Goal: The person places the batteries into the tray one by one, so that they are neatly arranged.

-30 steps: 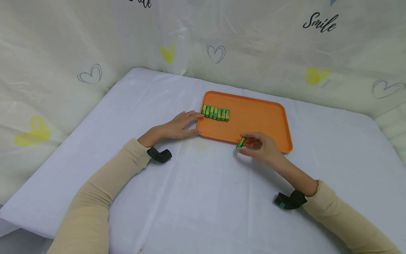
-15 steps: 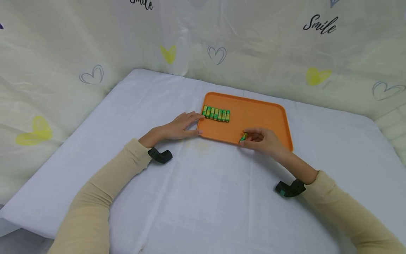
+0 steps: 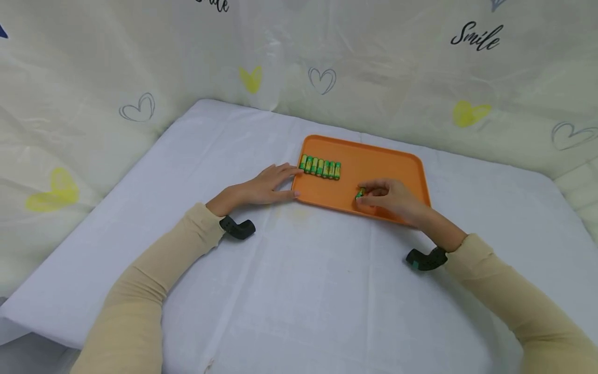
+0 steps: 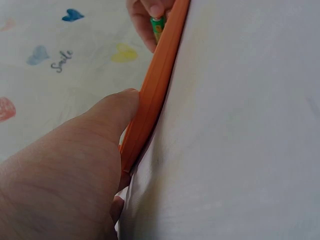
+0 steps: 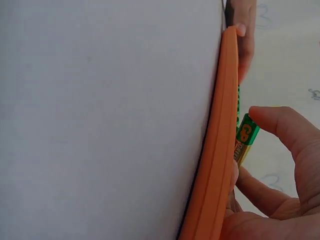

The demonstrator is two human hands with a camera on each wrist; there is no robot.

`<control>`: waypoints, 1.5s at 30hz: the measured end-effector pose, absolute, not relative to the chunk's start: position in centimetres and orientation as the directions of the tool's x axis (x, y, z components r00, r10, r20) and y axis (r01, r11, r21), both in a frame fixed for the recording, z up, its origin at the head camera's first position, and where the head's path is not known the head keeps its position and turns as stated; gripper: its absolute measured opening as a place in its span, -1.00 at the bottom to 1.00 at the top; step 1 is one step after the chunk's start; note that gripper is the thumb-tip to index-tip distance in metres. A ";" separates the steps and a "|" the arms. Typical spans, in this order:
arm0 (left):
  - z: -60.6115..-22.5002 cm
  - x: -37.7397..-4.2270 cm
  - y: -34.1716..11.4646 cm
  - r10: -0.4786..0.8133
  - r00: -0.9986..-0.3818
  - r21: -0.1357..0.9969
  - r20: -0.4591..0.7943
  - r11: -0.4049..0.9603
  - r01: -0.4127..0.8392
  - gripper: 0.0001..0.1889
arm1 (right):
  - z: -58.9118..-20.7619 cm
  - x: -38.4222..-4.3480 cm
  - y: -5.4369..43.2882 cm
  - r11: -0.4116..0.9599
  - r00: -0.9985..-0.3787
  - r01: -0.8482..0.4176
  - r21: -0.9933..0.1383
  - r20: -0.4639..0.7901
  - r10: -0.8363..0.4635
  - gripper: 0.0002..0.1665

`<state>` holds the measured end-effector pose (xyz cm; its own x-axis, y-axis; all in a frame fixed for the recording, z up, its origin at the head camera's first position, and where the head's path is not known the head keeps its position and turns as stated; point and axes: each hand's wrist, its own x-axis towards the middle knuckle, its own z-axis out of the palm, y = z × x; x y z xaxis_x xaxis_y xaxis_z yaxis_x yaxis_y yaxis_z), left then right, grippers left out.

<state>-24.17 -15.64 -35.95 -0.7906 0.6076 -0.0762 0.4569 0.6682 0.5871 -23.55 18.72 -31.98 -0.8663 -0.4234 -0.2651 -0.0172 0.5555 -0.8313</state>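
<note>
On an orange tray (image 3: 385,166) lies a row of several green-and-yellow batteries (image 3: 320,167), side by side near the left end. My right hand (image 3: 396,199) pinches one more battery (image 5: 246,134) between thumb and fingers, over the front part of the tray; its green end shows the letters GP. In the head view that battery is partly hidden by the fingers. My left hand (image 3: 262,187) rests against the tray's left end, its fingers spread and fairly straight. In the left wrist view, the thumb (image 4: 117,107) touches the tray's rim.
A white cloth (image 3: 280,291) covers the table under the tray. Behind it hangs a pale sheet (image 3: 383,67) printed with hearts and the word Smile. Each wrist wears a black strap-like device, the left one (image 3: 238,227) and the right one (image 3: 426,258).
My right hand has carried the pinched battery from the tray's front edge inward over the tray. The left hand and the row of batteries stay in place.
</note>
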 end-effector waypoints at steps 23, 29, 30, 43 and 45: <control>-35.2 -23.9 -15.3 0.605 -0.791 0.595 -0.090 0.670 0.444 -0.28 | -31.0 -28.5 18.8 0.632 -0.793 -0.088 -0.770 -0.329 -0.512 -0.34; -35.2 -23.9 -15.2 0.598 -0.797 0.599 -0.089 0.671 0.437 -0.28 | -31.0 -29.8 18.6 0.641 -0.774 -0.097 -0.762 -0.347 -0.530 -0.34; -35.3 -23.9 -15.2 0.597 -0.797 0.600 -0.090 0.672 0.435 -0.28 | -31.0 -29.9 18.5 0.639 -0.774 -0.090 -0.764 -0.350 -0.528 -0.34; -35.5 -24.1 -15.1 0.591 -0.801 0.594 -0.093 0.679 0.432 -0.28 | -31.0 -31.2 17.5 0.597 -0.777 -0.049 -0.801 -0.345 -0.526 -0.34; -35.5 -24.1 -15.2 0.590 -0.802 0.594 -0.093 0.679 0.431 -0.28 | -31.1 -31.3 17.3 0.588 -0.776 -0.049 -0.807 -0.340 -0.531 -0.34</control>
<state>-24.09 -15.17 -35.52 -0.8017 0.5904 -0.0934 0.4310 0.6792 0.5940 -31.33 17.29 -31.09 -0.7760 -0.5314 -0.3398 -0.0492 0.5881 -0.8073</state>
